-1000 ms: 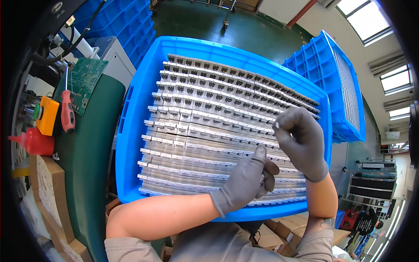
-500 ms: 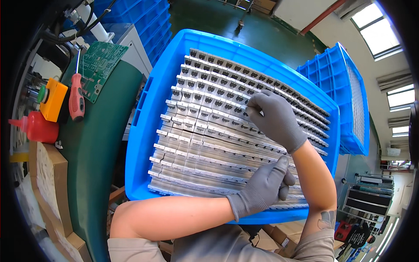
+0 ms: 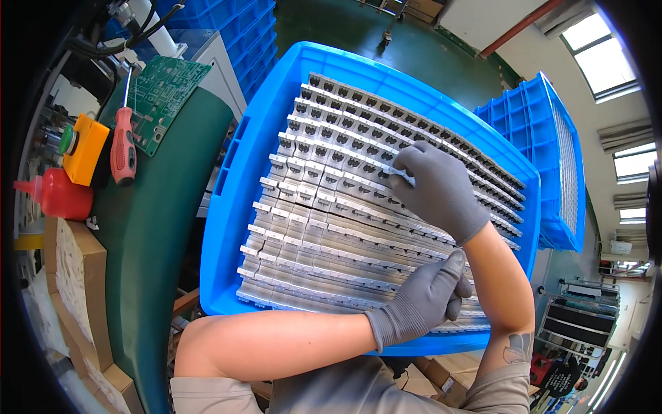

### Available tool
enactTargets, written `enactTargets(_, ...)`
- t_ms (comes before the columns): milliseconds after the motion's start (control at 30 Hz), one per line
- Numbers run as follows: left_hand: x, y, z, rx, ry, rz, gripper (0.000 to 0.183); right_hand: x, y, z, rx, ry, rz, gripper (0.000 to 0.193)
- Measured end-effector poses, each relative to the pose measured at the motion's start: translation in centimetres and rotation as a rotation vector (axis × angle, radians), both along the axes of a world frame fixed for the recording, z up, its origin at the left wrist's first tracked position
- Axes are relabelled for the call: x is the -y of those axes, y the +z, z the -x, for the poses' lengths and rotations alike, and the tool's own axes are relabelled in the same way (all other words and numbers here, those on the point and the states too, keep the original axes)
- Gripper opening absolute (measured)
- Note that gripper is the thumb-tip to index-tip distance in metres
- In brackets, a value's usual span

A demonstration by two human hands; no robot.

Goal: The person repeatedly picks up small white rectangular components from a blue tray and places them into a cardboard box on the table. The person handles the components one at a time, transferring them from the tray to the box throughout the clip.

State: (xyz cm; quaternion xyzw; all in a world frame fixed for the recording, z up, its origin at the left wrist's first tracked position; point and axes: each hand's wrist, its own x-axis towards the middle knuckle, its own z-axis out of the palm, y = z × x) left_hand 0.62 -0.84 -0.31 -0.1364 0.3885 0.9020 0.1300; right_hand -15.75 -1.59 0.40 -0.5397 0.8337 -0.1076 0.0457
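Nearest the wearer, the gloved left hand curls its fingers under the thumb, contents indiscernible; beyond, the right hand, thumb and forefinger apart; beneath and past those fingertips, silvery metal blocks in a blue plastic crate.

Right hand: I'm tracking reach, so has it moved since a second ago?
Yes, the right hand has moved left, judged against the blue bin.

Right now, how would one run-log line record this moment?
left hand: gloved, curled over silvery parts | right hand: gloved, bent over silvery parts, contact unclear | blue crate: holding parts
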Motion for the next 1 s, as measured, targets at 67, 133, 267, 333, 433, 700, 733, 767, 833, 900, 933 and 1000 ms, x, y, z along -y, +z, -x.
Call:
enactTargets(67,-0.1,0.0,0.0,-0.005,0.005,0.001,0.071,-0.4,0.5,-0.2,0.020,-0.020,0.076,0.010)
enactTargets(133,0.0,0.1,0.0,0.009,0.004,-0.004,0.072,-0.7,0.3,-0.1,0.022,0.056,0.081,0.011)
enactTargets(267,-0.1,0.1,0.0,0.006,0.009,-0.016,0.071,-1.1,0.4,0.0,0.066,0.082,0.073,0.017)
enactTargets(333,-0.1,0.1,0.0,0.004,0.024,-0.025,0.071,-1.0,0.6,0.1,0.082,0.071,0.107,0.017)
enactTargets(433,-0.1,0.0,0.1,0.022,0.003,-0.041,0.071,-1.0,0.6,0.2,0.066,0.104,0.076,0.018)
enactTargets(700,0.0,0.1,0.0,0.020,0.004,-0.018,0.068,-0.3,-0.6,0.4,0.053,0.042,0.057,0.013)
enactTargets(733,0.1,0.2,0.0,0.024,0.001,-0.020,0.068,-0.1,-0.8,0.4,0.035,0.033,0.041,0.013)
enactTargets(767,0.1,0.1,0.0,0.019,0.003,-0.027,0.068,0.0,-0.9,0.4,0.019,0.028,0.026,0.013)
enactTargets(833,-0.1,0.0,0.1,0.007,0.005,-0.042,0.068,0.3,-0.9,0.3,-0.001,0.028,0.015,0.013)
enactTargets(900,-0.1,0.0,0.0,0.016,0.016,-0.053,0.067,0.2,-0.8,0.2,-0.005,0.029,0.036,0.013)
enactTargets(933,-0.2,0.1,0.0,0.020,0.021,-0.058,0.067,0.1,-0.6,0.2,0.003,0.032,0.063,0.013)
enactTargets(1000,-0.1,0.0,0.1,0.015,0.006,-0.029,0.067,0.0,-0.1,0.2,0.043,0.019,0.117,0.013)
